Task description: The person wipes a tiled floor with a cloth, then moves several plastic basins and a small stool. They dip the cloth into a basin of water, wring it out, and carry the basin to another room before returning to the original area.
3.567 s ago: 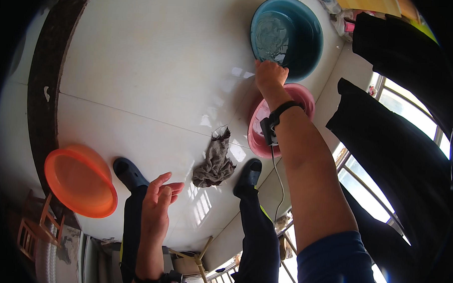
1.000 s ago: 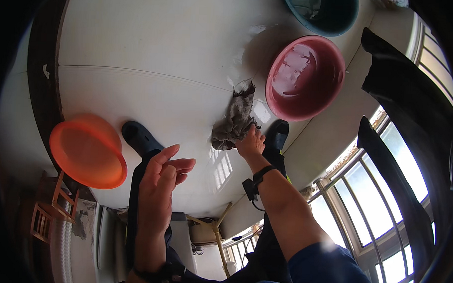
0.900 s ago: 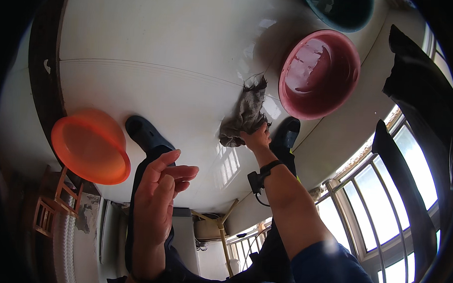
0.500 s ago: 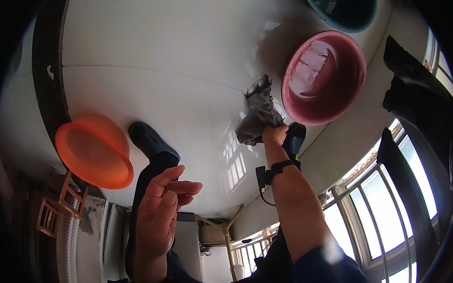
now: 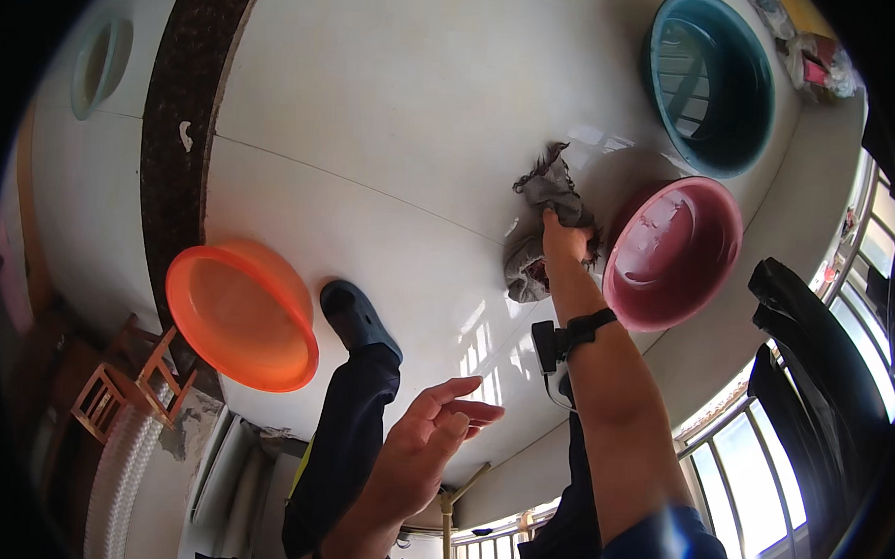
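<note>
Head view: gray rag (image 5: 557, 195) gathered in my right hand (image 5: 565, 242)

Observed, largest to smallest. Pale tiled floor (image 5: 375, 109) fills the middle of the field; a dark strip (image 5: 167, 171) crosses it on the left. Teal basin (image 5: 738, 93), upper right, contains water. Pink basin (image 5: 690, 253) stands just nearer to me, its inner surface shiny. Orange basin (image 5: 241, 317) sits well apart from both, on my left, near the dark slipper (image 5: 352, 321) on my left foot. The gray rag is immediately left of the pink basin, crumpled, with a frayed far end; I cannot tell whether all of it rests on the tiles. Right hand: fingers closed on the rag's middle, black device (image 5: 547, 344) at the wrist. Left hand (image 5: 422, 446): above the floor, fingers loosely bent and slightly apart, well clear of the rag.
</note>
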The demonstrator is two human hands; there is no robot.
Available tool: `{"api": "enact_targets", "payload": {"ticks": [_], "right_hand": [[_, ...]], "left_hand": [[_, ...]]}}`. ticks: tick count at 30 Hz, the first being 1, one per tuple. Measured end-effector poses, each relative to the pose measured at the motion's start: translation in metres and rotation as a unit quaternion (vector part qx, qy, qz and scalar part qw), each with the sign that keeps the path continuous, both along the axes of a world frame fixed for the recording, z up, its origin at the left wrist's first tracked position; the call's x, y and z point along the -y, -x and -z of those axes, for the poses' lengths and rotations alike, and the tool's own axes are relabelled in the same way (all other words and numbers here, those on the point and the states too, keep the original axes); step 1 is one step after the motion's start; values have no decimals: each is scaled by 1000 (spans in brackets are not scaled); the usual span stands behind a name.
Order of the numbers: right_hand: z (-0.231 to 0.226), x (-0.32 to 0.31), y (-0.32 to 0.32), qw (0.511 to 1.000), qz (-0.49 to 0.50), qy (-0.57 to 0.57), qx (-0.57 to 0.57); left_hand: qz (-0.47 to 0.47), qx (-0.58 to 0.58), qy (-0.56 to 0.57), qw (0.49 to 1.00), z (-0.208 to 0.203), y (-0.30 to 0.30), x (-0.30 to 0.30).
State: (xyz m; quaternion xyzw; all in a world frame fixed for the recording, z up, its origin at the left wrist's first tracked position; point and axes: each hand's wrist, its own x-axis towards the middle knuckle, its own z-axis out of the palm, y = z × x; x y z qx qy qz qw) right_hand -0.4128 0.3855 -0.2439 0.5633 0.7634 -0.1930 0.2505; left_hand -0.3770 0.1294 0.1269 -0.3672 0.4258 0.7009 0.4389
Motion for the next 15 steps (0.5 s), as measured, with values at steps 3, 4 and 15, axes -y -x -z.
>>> {"api": "enact_targets", "payload": {"ticks": [3,4,15], "right_hand": [[-22,27,68,1000,-15,-25,4],[-30,39,88,999,-36,-15,-33],[-62,145,87,734,-675,-28,-74]], "left_hand": [[-1,5,1,1000,-1,2,8],[-8,4,2,1000,-1,3,10],[-26,31,-43,998,6,14,18]]}}
